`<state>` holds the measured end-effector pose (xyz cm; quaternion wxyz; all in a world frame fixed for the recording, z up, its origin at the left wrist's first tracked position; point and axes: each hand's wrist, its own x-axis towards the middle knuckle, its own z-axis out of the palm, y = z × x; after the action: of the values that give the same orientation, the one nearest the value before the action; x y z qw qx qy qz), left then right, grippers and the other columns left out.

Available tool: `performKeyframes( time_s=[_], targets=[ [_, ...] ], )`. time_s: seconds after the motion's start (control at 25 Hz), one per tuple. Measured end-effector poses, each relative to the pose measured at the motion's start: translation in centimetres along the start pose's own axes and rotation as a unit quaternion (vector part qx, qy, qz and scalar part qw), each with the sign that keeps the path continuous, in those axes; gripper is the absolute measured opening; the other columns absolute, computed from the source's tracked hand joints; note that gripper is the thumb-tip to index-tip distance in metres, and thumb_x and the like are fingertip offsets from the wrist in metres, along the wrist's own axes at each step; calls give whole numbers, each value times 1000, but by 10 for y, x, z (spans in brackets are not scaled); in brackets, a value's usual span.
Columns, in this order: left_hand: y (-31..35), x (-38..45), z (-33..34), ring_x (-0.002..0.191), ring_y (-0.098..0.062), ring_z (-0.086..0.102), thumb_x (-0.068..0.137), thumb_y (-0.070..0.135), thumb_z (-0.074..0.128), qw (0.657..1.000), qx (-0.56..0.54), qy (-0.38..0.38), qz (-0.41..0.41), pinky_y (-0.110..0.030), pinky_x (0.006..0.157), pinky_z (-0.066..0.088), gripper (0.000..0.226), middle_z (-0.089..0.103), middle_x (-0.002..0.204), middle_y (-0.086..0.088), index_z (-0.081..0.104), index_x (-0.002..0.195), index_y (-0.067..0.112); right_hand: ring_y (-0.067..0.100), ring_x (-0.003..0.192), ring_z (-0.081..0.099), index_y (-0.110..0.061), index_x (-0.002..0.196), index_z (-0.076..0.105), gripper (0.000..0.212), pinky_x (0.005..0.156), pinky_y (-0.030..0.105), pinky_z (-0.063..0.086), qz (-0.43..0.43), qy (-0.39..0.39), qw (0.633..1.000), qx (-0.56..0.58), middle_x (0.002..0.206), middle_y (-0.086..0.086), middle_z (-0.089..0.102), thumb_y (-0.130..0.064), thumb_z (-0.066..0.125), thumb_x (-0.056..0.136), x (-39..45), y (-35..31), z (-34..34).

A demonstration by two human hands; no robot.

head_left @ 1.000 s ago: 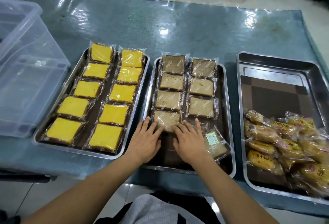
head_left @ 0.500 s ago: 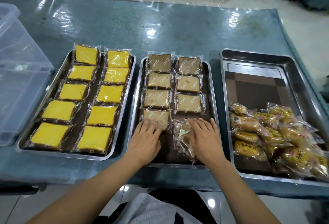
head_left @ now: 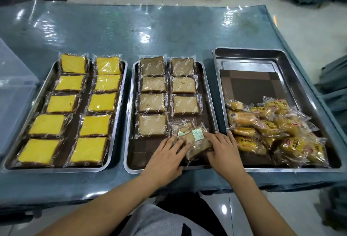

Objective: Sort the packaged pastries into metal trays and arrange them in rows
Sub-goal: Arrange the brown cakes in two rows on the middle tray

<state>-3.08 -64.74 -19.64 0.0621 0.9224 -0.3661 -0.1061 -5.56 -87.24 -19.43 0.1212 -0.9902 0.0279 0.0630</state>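
- My left hand [head_left: 165,153] has come off the brown cake slice in clear wrap at the foot of the left column [head_left: 152,125] and now meets my right hand [head_left: 223,151] on the loose wrapped brown slices [head_left: 195,140] at the near right of the middle steel tray [head_left: 129,115].
- A second ago both hands lay flat side by side in that tray; half a second ago the right alone covered the loose packets. Now the 2 hands bracket them — left fingers resting on the left edge of the wrap, right fingers curled over the right edge, thumb underneath as far as I can see.
- I judge this to mean the left column is settled at 4 slices, and I am squaring up the 4th place in the right column, which holds 3 tidy slices above.
- The left steel tray of yellow-topped wrapped cakes [head_left: 67,119] reads as finished: 2 columns of 5.
- The right steel tray [head_left: 277,55] holds a heap of small golden bread rolls in printed wrappers [head_left: 272,128] at its near end, unsorted, with a brown checked liner [head_left: 249,85] bare behind.
- Hard to tell — whether the loose packets are 2 slices or 3, since they overlap and my fingers cover their near edges. The white sachets [head_left: 198,134] inside blur the outlines.
- A translucent plastic bin [head_left: 13,93] is cut off at the left edge.
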Motion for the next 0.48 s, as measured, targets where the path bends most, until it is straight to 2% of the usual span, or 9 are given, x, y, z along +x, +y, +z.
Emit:
performKeyframes(
  time_s=[0.08, 0.2, 0.4, 0.48],
  targets=[
    [-1, -1, -1, 147, -33, 26, 86, 40, 67, 1000, 6, 1, -1, -45, 121, 18, 83, 33, 159, -4, 26, 156, 25, 21, 137, 45, -29, 146, 47, 69, 127, 47, 10, -5, -10, 1000, 2, 134, -1, 59, -16, 68, 82, -4, 0, 2],
    [-4, -3, 2, 142, -32, 34, 85, 41, 70, 1000, 10, 4, -6, -45, 117, 28, 78, 38, 156, -2, 34, 152, 24, 21, 133, 48, -30, 144, 49, 66, 126, 45, 11, -4, -7, 1000, 10, 130, -1, 59, -17, 74, 84, -6, -1, 3],
    [-7, -5, 0, 135, -28, 41, 95, 31, 51, 998, -23, 59, -21, -41, 113, 34, 49, 47, 148, 0, 42, 143, 24, 18, 121, 53, -31, 131, 59, 41, 122, 46, 19, -30, 44, 998, 29, 117, -7, 60, -21, 67, 93, -10, 1, -2],
    [-10, -6, -3, 136, -27, 40, 97, 29, 43, 997, -39, 66, -29, -40, 113, 32, 47, 48, 148, 2, 43, 144, 24, 17, 117, 53, -32, 125, 61, 30, 119, 44, 19, -34, 67, 996, 49, 114, -9, 58, -22, 63, 96, -8, -1, -6]
  ],
)
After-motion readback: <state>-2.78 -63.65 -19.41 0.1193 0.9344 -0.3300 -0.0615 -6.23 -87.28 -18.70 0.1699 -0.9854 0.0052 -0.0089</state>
